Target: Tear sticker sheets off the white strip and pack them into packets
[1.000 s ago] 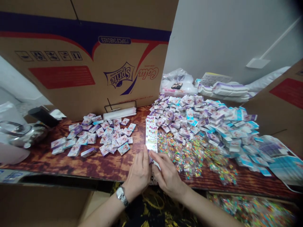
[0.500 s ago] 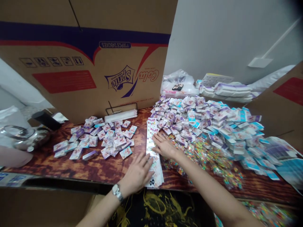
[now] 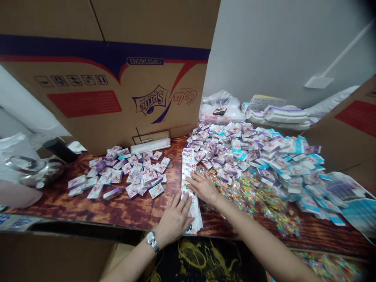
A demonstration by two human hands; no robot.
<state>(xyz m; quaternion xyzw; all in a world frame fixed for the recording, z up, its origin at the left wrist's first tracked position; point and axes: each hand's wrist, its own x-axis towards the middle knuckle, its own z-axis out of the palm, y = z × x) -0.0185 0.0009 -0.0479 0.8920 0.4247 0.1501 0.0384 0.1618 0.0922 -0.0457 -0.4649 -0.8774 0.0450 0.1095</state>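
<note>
A narrow stack of printed sticker sheets point(image 3: 188, 156) lies lengthwise on the wood-patterned table in front of me. My left hand point(image 3: 174, 219), a silver watch on its wrist, rests flat on the near part of the sheets with its fingers stretched out. Farther up the stack, my right hand point(image 3: 202, 188) lies with fingers spread over its right edge. Under and beside the right forearm are small clear packets of colourful candy point(image 3: 249, 192). The near ends of the sheets fan out a little at the table edge.
A large pile of small white, purple and blue boxes point(image 3: 258, 152) spreads at the right. A smaller group of boxes point(image 3: 135, 172) lies left. Behind stands a big carton point(image 3: 102, 98); a metal kettle point(image 3: 44, 172) is at far left. Another carton point(image 3: 349, 133) stands right.
My left hand has slid slightly right and nearer, covering more of the lower sheets. My right hand has shifted slightly nearer. The view has tilted a little.
</note>
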